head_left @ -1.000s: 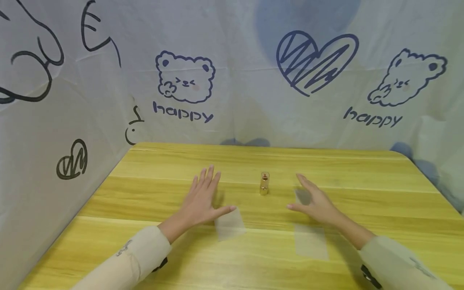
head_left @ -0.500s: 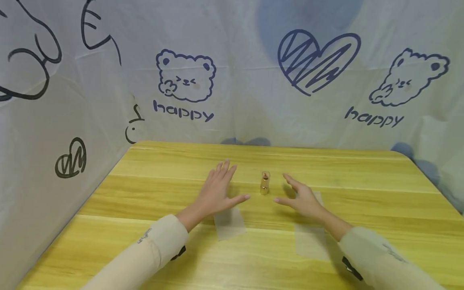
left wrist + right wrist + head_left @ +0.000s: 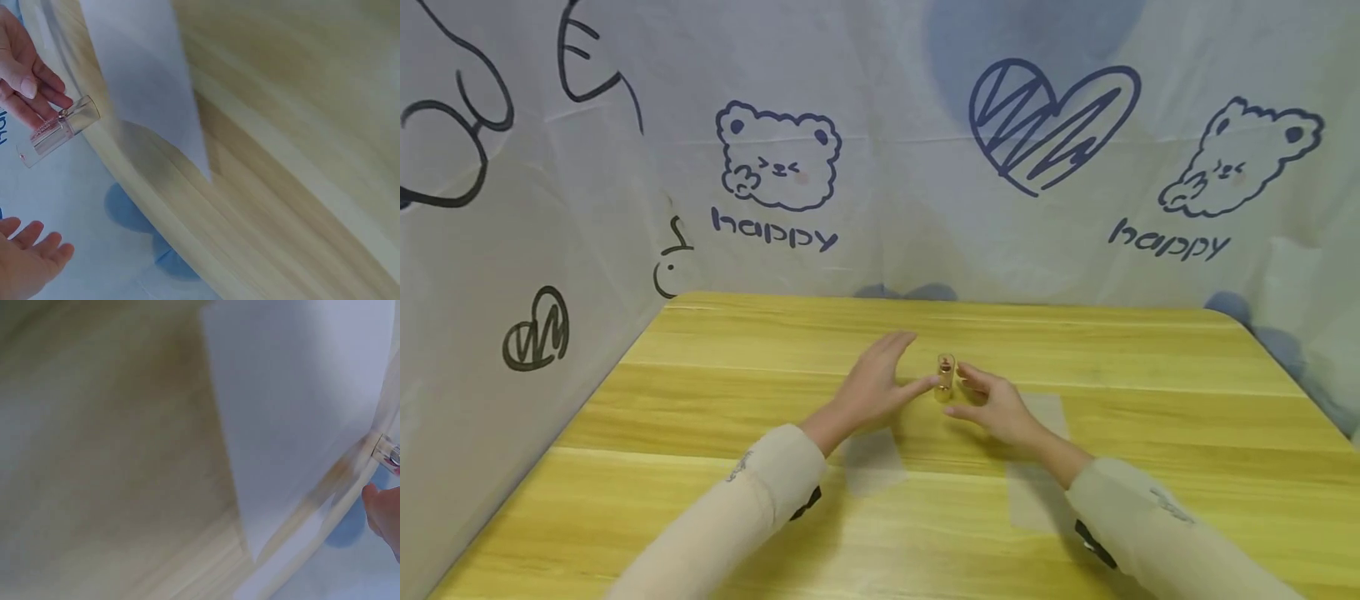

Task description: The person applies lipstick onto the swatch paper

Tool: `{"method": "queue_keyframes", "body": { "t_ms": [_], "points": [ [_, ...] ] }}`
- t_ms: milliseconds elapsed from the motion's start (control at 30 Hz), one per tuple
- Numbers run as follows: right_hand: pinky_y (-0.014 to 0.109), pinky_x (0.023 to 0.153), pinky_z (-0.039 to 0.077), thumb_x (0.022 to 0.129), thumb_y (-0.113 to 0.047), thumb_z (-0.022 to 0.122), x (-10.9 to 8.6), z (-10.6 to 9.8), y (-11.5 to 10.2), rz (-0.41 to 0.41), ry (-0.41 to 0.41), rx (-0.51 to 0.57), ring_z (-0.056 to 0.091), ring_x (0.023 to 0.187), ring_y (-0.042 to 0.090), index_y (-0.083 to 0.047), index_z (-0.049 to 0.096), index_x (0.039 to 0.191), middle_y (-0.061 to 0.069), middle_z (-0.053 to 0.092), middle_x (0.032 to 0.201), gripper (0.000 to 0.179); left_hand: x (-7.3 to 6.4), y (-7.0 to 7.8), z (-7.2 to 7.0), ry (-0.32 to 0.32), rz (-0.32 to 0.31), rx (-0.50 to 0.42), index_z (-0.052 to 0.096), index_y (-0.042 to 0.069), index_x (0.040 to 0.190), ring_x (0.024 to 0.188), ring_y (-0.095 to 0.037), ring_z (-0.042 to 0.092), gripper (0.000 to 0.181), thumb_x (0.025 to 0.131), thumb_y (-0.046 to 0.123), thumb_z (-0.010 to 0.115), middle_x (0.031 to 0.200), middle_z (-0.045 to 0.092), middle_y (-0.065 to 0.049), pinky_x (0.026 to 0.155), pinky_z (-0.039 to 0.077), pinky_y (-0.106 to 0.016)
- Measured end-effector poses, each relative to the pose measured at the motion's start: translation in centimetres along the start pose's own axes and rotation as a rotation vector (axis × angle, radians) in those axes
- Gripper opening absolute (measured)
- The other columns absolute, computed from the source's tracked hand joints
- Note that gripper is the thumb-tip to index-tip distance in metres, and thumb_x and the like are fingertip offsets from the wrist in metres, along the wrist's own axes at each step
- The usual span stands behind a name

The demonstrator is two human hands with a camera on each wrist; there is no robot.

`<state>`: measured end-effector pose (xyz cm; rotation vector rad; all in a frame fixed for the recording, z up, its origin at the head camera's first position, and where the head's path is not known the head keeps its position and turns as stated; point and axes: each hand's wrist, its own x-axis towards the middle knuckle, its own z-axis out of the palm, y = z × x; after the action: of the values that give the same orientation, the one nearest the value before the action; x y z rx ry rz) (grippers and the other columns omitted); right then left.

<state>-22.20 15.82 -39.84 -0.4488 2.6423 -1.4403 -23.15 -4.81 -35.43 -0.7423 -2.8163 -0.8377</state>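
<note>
A lipstick [image 3: 944,379] with a clear cap and gold base stands upright on the wooden table, between the two hands. My left hand [image 3: 868,383] is on its left with loosely straight fingers, and its thumb tip overlaps the tube in the head view. On the other side, my right hand [image 3: 1000,408] has thumb and bent fingers apart, fingertips right beside the tube. In the left wrist view, the clear lipstick tube [image 3: 56,132] appears right by the right hand's fingers [image 3: 47,97], while the left hand [image 3: 31,259] is lower down. The right wrist view shows the lipstick [image 3: 389,453] partly cut off.
White paper-like pieces lie on the table: one near the left forearm [image 3: 872,462], another by the right sleeve [image 3: 1033,500], a third behind the right hand [image 3: 1047,410]. A cloth backdrop [image 3: 910,167] with bear and heart drawings stands behind the table's far edge.
Both hands have moved inward from either side toward the lipstick, the left going right and the right going left. The lipstick has stayed in place.
</note>
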Motion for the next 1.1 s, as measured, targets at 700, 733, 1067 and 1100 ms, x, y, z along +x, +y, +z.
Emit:
{"method": "queue_keyframes", "body": {
  "t_ms": [700, 733, 1067, 1100],
  "points": [
    [0.040, 0.093, 0.051, 0.083, -0.003, 0.067, 2.3, 0.3, 0.0, 0.034, -0.008, 0.043, 0.059, 0.109, 0.037, 0.007, 0.056, 0.122, 0.025, 0.061, 0.118, 0.042, 3.1, 0.6, 2.3, -0.001, 0.032, -0.132, 0.050, -0.002, 0.129, 0.114, -0.030, 0.055, 0.048, 0.089, 0.022, 0.063, 0.125, 0.057, -0.019, 0.095, 0.049, -0.038],
    [0.040, 0.092, 0.051, 0.083, -0.002, 0.067, 2.4, 0.5, -0.1, 0.035, -0.003, 0.042, 0.060, 0.108, 0.037, 0.008, 0.056, 0.121, 0.025, 0.061, 0.117, 0.041, 3.2, 0.6, 2.4, 0.000, 0.034, -0.134, 0.052, -0.003, 0.127, 0.111, -0.029, 0.056, 0.046, 0.090, 0.021, 0.063, 0.123, 0.058, -0.019, 0.093, 0.050, -0.038],
    [0.036, 0.085, 0.054, 0.082, -0.001, 0.068, 2.7, 1.2, -0.1, 0.061, 0.081, -0.032, 0.064, 0.098, 0.033, 0.008, 0.065, 0.105, 0.023, 0.067, 0.104, 0.026, 3.5, 0.9, 2.9, -0.014, 0.066, -0.127, 0.061, -0.005, 0.113, 0.096, -0.027, 0.063, 0.029, 0.088, 0.009, 0.063, 0.106, 0.065, -0.018, 0.083, 0.053, -0.031],
    [0.036, 0.084, 0.054, 0.081, 0.000, 0.068, 2.8, 1.3, -0.1, 0.066, 0.088, -0.032, 0.064, 0.097, 0.033, 0.008, 0.065, 0.104, 0.023, 0.067, 0.102, 0.024, 3.5, 0.9, 3.0, -0.016, 0.067, -0.134, 0.061, -0.005, 0.113, 0.095, -0.027, 0.063, 0.028, 0.088, 0.008, 0.062, 0.107, 0.065, -0.018, 0.083, 0.054, -0.031]
  ]
}}
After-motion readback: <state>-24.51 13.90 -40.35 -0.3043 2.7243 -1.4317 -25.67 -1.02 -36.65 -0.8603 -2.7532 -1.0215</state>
